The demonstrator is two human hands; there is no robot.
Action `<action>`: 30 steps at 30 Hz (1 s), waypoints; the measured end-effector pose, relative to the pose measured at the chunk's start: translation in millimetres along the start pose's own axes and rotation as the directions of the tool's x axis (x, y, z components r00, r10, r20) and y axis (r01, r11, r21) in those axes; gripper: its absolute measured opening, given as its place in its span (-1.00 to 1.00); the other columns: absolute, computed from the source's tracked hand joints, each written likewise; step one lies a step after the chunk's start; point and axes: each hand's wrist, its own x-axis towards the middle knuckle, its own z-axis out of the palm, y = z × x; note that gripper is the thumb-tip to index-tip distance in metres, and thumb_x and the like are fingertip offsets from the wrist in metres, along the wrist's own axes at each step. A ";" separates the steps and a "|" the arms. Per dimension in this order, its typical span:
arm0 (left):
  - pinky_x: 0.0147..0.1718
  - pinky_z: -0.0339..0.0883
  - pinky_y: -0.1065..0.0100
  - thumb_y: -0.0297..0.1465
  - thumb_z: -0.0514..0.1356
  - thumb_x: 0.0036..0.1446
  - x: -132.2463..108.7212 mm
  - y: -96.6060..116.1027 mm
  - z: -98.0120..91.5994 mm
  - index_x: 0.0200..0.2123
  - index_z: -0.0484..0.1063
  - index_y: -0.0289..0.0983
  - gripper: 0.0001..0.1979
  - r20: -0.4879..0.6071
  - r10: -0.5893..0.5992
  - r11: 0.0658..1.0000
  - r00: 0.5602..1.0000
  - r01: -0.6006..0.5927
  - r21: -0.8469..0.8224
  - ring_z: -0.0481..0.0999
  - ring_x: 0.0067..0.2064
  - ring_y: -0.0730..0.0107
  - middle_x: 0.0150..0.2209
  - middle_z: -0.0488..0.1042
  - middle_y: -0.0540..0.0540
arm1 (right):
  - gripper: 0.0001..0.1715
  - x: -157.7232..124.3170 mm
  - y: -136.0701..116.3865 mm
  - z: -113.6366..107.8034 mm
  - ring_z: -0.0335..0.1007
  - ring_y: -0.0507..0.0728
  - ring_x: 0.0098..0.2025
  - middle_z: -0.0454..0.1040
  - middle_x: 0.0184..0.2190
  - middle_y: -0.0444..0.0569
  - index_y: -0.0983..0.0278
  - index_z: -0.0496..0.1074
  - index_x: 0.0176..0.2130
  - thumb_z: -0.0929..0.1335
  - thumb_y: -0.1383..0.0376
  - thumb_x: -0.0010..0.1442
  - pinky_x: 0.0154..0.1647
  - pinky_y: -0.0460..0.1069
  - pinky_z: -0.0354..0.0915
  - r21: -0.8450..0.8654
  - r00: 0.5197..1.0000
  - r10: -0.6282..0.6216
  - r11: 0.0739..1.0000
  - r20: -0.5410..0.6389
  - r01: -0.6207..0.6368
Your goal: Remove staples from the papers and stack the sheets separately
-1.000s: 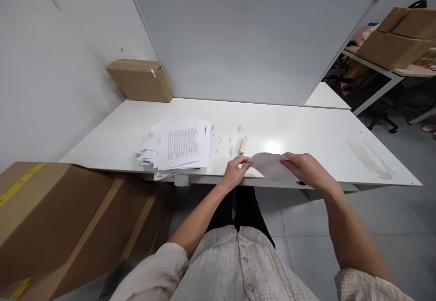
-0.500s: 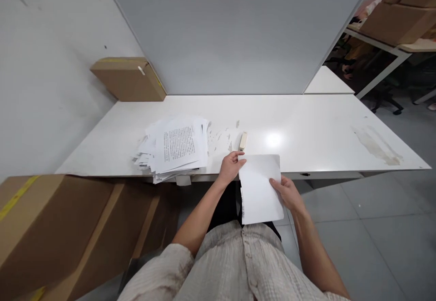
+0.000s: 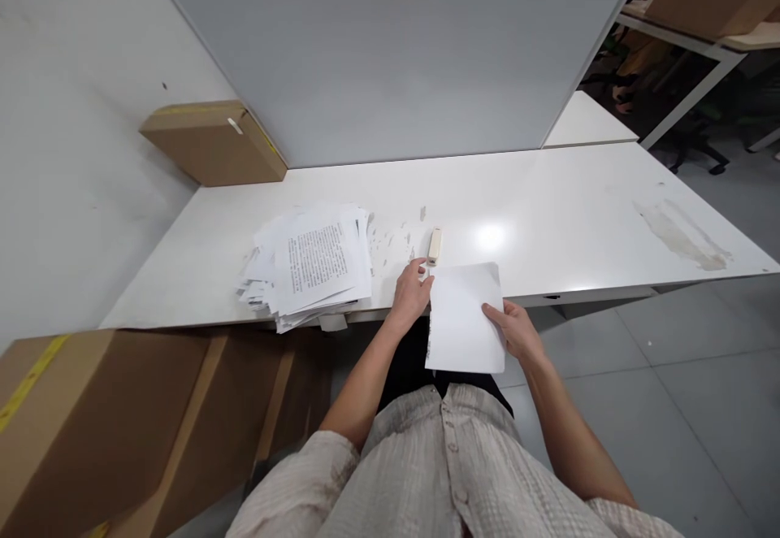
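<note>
My right hand (image 3: 517, 331) grips a stack of white paper (image 3: 464, 323) by its right side, thumb on top and fingers underneath. The top sheet is blank, and its left edge looks ragged. At the upper left corner of the stack is my left hand (image 3: 411, 294), its thumb beside the paper's edge and its fingers apart and slightly curled. Whether those fingertips touch the paper is hard to see. Just beyond them a cream-coloured stapler (image 3: 435, 245) lies on the white desk (image 3: 536, 221). A messy pile of printed sheets (image 3: 317, 266) rests to the left.
A grey-white panel (image 3: 402, 58) stands along the desk's back. One cardboard box (image 3: 213, 144) leans in the back left corner, and larger cardboard boxes (image 3: 91, 408) stand below at the left. Grey floor tiles (image 3: 670, 375) lie right of me.
My left thumb has slid off the paper's top face to beside its left edge. The paper stack has shifted slightly toward the desk in my right hand. The camera view has tilted a little.
</note>
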 end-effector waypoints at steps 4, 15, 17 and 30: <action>-0.32 0.30 0.38 -0.47 0.05 0.08 4.6 -2.8 -1.0 0.02 0.24 -0.20 -0.61 0.013 0.057 0.995 0.998 -0.058 0.075 0.32 -0.47 0.54 -0.21 0.35 -0.09 | -0.75 5.3 -2.0 4.9 0.46 0.14 -0.47 0.55 -0.46 -0.03 0.30 0.43 -0.34 0.42 0.23 -0.08 -0.47 -0.03 0.38 0.021 1.000 -0.003 1.000 -0.022 0.004; -0.19 0.26 0.30 -0.58 -0.13 0.14 18.6 -2.1 -3.2 0.15 0.16 -0.16 -0.49 0.139 0.141 0.940 0.980 -0.177 0.292 0.33 -0.28 0.35 -0.31 0.27 -0.12 | -0.71 5.6 -13.4 19.9 0.48 0.19 -0.40 0.55 -0.37 0.02 0.30 0.42 -0.28 0.40 0.22 -0.05 -0.45 0.00 0.41 -0.020 0.999 -0.011 1.000 -0.044 0.010; -0.21 0.26 0.31 -0.63 -0.14 0.10 18.3 -0.7 -3.2 0.15 0.15 -0.15 -0.44 0.168 0.094 0.931 0.981 -0.146 0.336 0.32 -0.30 0.36 -0.30 0.24 -0.11 | -0.71 6.0 -12.9 21.2 0.48 0.19 -0.39 0.55 -0.37 0.02 0.29 0.42 -0.28 0.40 0.22 -0.05 -0.45 0.00 0.41 -0.028 0.999 -0.011 1.000 -0.051 0.009; -0.24 0.28 0.35 -0.51 -0.17 0.21 -0.4 5.7 -11.1 0.22 -0.07 -0.12 -0.49 0.133 0.284 0.912 0.950 -0.310 0.268 0.35 -0.23 0.37 -0.24 0.30 -0.11 | -0.73 43.7 -103.4 -66.8 0.34 0.05 -0.61 0.47 -0.55 -0.07 0.30 0.39 -0.35 0.41 0.22 -0.10 -0.61 -0.08 0.25 -0.401 0.952 -0.230 0.906 -0.201 0.134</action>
